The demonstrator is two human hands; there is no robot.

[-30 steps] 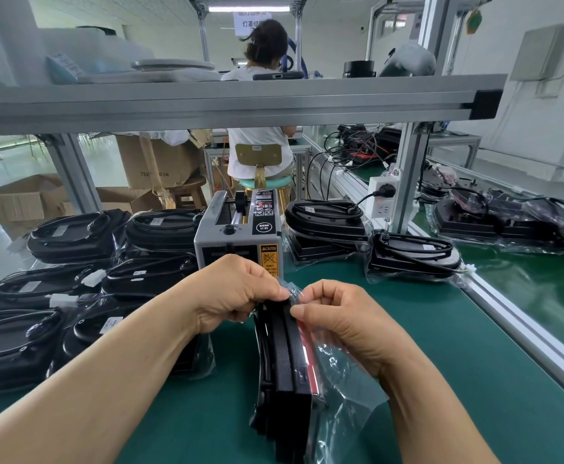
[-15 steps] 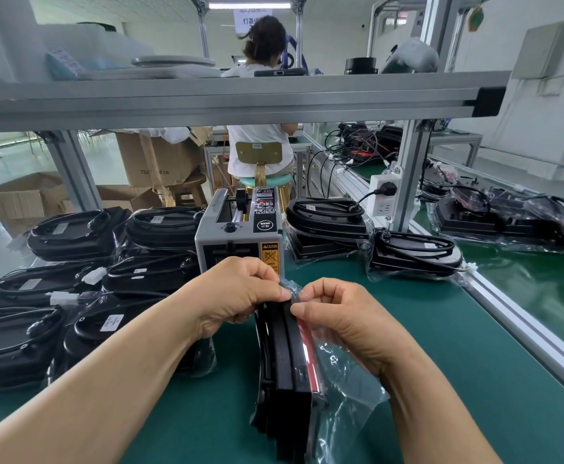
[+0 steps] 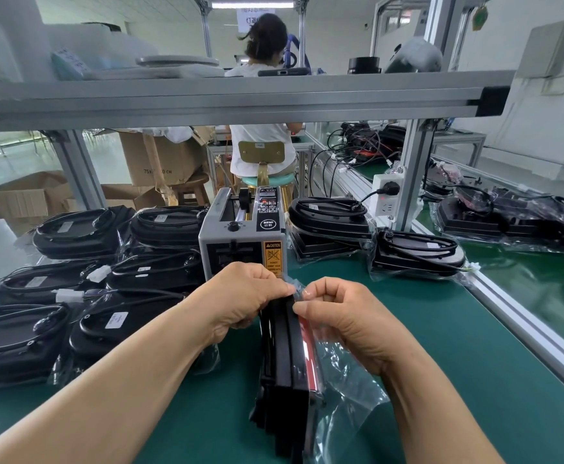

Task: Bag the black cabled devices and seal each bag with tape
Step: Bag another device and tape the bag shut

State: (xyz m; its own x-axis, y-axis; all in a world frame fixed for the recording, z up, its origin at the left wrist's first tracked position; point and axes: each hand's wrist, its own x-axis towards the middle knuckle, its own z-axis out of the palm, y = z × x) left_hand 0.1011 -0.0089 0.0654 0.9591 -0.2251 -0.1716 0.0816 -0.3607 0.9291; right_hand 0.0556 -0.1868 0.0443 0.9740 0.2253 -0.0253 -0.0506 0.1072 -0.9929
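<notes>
While black device point(image 3: 285, 356) stands on edge below, both hands point(image 3: 250, 296) pinch bag point(image 3: 344, 390) mouth above it.

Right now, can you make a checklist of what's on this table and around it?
Surface: green mat, mostly bare on the right.
Job's things: device on edge in a clear bag; bagged devices stacked left.
Clutter: tape machine just behind the hands.
Grippers: left hand and right hand pinch the bag's top.
Cables: plug in a socket.
Surroundings: seated person, cardboard boxes.
</notes>
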